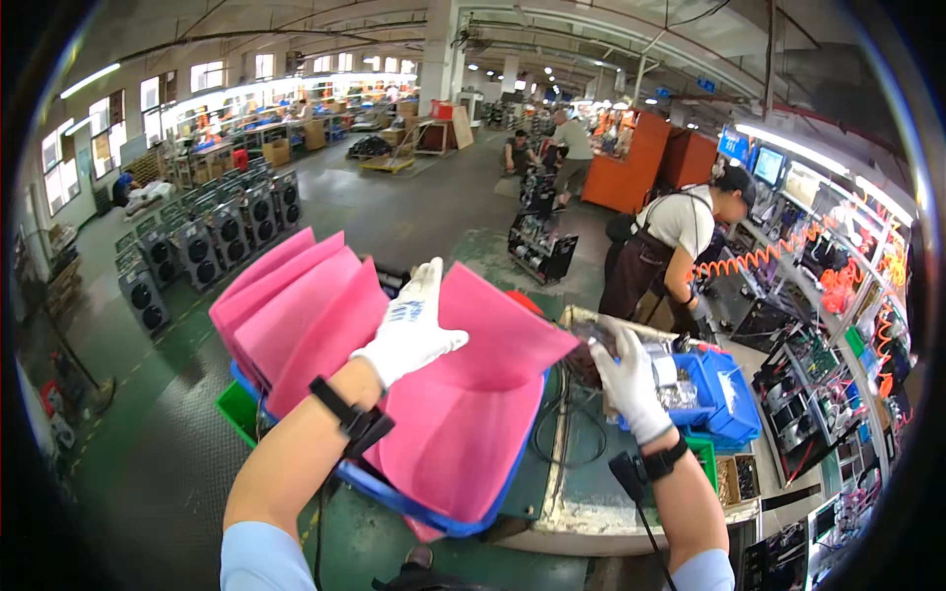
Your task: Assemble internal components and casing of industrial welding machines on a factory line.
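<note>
My left hand [412,329], in a white glove, reaches into a stack of pink foam sheets [463,433] that stand in a blue crate [394,495]. Its fingers are spread against one sheet, parting the rear sheets [296,305] from the front ones. My right hand [627,378], also gloved, rests at the edge of a blue bin [724,394] on the workbench and is closed on a small clear packet [603,337]. Both wrists wear black straps.
A green crate [236,409] sits under the blue one. A person in a white shirt and dark apron [670,246] works at the bench to the right, beneath orange coiled hoses [759,256]. Rows of black speaker boxes [212,236] stand on the floor at left. A parts cart [540,241] stands ahead.
</note>
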Demonstrator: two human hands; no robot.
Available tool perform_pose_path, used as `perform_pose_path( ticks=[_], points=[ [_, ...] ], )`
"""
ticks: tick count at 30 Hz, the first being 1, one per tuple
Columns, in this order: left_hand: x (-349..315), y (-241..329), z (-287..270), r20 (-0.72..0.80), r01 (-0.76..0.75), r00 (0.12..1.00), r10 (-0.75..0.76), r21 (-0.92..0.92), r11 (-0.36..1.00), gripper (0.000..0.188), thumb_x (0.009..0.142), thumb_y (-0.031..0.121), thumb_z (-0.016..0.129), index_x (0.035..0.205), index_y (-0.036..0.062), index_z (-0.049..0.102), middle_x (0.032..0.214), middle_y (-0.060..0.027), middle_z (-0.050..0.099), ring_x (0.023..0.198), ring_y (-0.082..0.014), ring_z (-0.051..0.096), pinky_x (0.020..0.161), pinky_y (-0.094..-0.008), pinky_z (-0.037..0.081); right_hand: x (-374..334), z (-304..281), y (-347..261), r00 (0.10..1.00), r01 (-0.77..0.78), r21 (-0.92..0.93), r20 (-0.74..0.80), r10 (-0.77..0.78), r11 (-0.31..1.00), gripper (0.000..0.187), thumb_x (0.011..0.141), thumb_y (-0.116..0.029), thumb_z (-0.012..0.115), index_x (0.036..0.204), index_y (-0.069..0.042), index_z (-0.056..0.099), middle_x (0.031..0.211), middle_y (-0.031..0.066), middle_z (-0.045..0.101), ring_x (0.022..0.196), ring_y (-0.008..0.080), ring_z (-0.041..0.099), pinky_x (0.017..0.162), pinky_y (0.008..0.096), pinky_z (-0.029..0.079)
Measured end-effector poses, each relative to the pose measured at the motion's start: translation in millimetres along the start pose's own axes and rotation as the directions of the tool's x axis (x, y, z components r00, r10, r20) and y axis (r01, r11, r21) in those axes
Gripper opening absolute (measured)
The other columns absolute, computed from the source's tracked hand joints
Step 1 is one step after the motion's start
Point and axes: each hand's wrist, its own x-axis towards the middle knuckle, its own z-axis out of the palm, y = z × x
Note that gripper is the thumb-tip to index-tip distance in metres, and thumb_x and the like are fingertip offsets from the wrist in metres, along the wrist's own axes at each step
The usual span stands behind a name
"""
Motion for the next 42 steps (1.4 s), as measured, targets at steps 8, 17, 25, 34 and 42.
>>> perform_pose_path(
  ticks=[8, 17, 25, 34, 42],
  points=[
    [-41, -16, 8, 0.604, -0.553, 0.527, 0.598, -0.29, 0.781, 0.019, 0.082, 0.017, 0.06, 0.098, 0.0088, 0.066, 0.088, -0.0134, 0.065, 0.079, -0.0339, 0.066, 0.07, -0.0468, 0.053, 126, 23, -26, 0.831, -0.041, -0.326, 0.514, 0.214, 0.944, 0.05, 0.083, -0.032, 0.066, 0.122, -0.002, 0.061, 0.103, 0.0196, 0.069, 0.09, 0.0321, 0.068, 0.081, 0.0383, 0.053],
    [-134, -35, 20, 0.742, -0.481, 0.575, 0.344, -0.034, 0.876, 0.039, 0.081, 0.014, 0.061, 0.119, 0.0095, 0.061, 0.105, -0.0141, 0.064, 0.098, -0.0319, 0.063, 0.087, -0.0424, 0.05, 176, 156, -28, 0.474, 0.128, -0.26, 0.864, 0.172, 0.957, 0.086, 0.084, -0.056, 0.064, 0.146, -0.002, 0.039, 0.135, 0.0255, 0.055, 0.127, 0.037, 0.052, 0.105, 0.0389, 0.041],
    [-168, -50, 45, 0.492, -0.388, 0.77, 0.407, -0.145, 0.91, 0.052, 0.065, 0.018, 0.07, 0.116, 0.0083, 0.062, 0.105, -0.0139, 0.059, 0.103, -0.0347, 0.053, 0.093, -0.0476, 0.043, 164, 187, -42, 0.467, 0.392, -0.299, 0.88, 0.093, 0.87, 0.055, 0.086, -0.048, 0.062, 0.106, 0.003, 0.06, 0.1, 0.0231, 0.069, 0.103, 0.0374, 0.065, 0.088, 0.0447, 0.05],
    [-164, -66, 26, 0.615, -0.302, 0.691, 0.379, -0.231, 0.925, 0.05, 0.081, 0.024, 0.067, 0.128, 0.0087, 0.058, 0.119, -0.0145, 0.059, 0.115, -0.0326, 0.055, 0.102, -0.0447, 0.041, 168, 148, -76, 0.594, 0.292, -0.352, 0.796, 0.12, 0.889, 0.051, 0.082, -0.045, 0.066, 0.1, 0.003, 0.065, 0.093, 0.0245, 0.069, 0.094, 0.038, 0.067, 0.085, 0.0436, 0.051],
    [-161, -68, 28, 0.525, -0.266, 0.767, 0.368, -0.261, 0.928, 0.058, 0.082, 0.037, 0.071, 0.134, 0.0157, 0.056, 0.142, -0.0201, 0.045, 0.118, -0.0389, 0.053, 0.103, -0.0479, 0.04, 175, 6, -97, 0.901, 0.009, -0.372, 0.405, 0.154, 0.928, 0.047, 0.077, -0.04, 0.074, 0.089, 0.005, 0.065, 0.079, 0.0217, 0.067, 0.073, 0.0273, 0.067, 0.069, 0.0389, 0.051]
  ],
)
